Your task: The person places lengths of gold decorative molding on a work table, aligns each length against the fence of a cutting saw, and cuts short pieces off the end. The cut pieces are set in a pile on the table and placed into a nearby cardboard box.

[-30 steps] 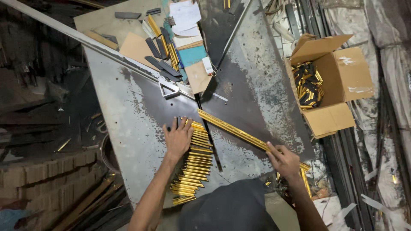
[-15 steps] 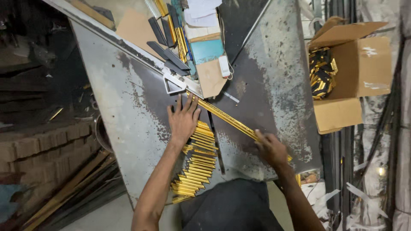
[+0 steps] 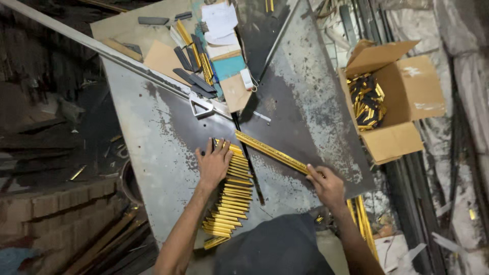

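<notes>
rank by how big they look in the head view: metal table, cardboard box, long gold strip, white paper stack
1. metal table
2. cardboard box
3. long gold strip, held by the right hand
4. white paper stack
The strip is long but thin, so its place above the papers is unsure.

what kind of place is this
Most likely a small framing or moulding workshop. A worn metal work table holds a row of cut gold strips, and an open cardboard box is full of gold and black offcuts.
</notes>
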